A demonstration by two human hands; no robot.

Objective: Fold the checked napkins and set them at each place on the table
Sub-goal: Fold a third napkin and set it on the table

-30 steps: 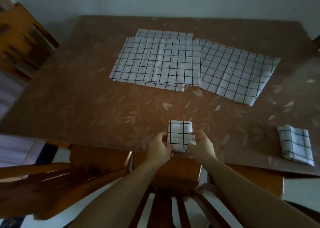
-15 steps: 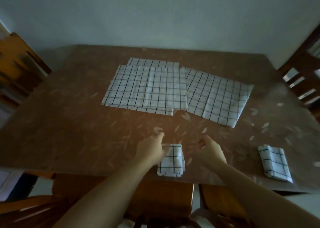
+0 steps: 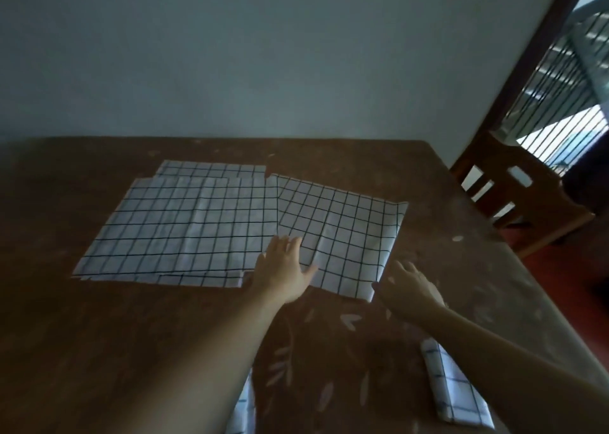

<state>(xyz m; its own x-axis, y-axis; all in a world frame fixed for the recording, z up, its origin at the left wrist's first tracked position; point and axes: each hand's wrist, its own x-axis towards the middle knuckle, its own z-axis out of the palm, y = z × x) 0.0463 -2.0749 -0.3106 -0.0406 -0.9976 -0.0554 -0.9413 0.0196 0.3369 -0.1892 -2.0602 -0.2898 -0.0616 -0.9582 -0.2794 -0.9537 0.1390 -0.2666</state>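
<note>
Head view | step: reaching for next flat napkin (image 3: 339, 236) mid-bench (image 3: 99, 334) | my left hand (image 3: 283, 272) fingers spread on its near edge | right hand (image 3: 407, 288) fingers loosely spread by its corner, holding nothing | folded napkin (image 3: 454, 390) near edge | next: pinch corners, fold.
</note>
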